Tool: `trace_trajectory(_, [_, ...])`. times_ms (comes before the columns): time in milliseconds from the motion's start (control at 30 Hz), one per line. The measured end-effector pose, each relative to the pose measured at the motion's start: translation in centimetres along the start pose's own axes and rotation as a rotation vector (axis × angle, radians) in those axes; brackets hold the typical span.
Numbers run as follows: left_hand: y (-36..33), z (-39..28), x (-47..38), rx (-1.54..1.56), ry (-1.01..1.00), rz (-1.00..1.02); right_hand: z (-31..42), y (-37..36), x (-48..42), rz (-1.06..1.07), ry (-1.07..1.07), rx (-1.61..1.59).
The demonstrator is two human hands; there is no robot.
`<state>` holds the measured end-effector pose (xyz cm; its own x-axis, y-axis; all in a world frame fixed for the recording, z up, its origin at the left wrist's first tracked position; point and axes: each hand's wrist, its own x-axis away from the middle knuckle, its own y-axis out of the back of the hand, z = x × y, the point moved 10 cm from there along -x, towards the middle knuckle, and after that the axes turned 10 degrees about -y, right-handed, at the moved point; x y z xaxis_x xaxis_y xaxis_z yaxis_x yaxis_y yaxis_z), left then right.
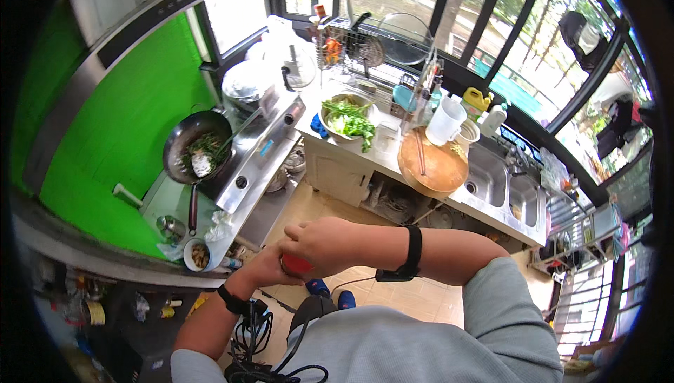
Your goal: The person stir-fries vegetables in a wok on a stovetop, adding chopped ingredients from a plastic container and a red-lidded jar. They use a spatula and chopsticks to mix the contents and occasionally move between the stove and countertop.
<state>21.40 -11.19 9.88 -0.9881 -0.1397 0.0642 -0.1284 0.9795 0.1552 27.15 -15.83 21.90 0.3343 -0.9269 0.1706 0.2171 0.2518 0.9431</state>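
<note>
In front of my body my two hands meet around a small red object, perhaps a jar or its lid [296, 266], mostly hidden by fingers. My left hand [271, 264] grips it from the left side. Over its top lies my right hand [321, 243], fingers curled. Ahead and to the left, a dark wok [174, 143] sits on the stove, its handle pointing toward me. Chopped leafy greens [210, 146] lie in the wok beside a bright whitish patch, with a spatula [242, 130] leaning out over the rim.
A small bowl of brown pieces [199, 256] stands at the stove counter's near end, beside a glass jar [171, 227]. Across the corner are a bowl of leafy greens [347, 117], a round wooden chopping board [437, 169] bearing chopsticks and a plastic jug [446, 119], and a double sink [487, 172].
</note>
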Motion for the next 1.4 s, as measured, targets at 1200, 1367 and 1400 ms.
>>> trace_trajectory(1200, [-0.3, 2.4, -29.4, -0.144, -0.150, -0.123, -55.2, -20.0, 36.2, -0.813, -1.449, -0.204])
trace_trajectory(1367, [-0.9, 3.5, -31.2, -0.145, -0.076, -0.173, -48.0, -6.8, 26.9, -0.788, -0.815, -0.317])
trace_trajectory(1400, [-1.1, 3.7, -31.7, -0.119, -0.056, -0.178, -44.9, -4.7, 23.8, -0.710, -0.630, -0.362])
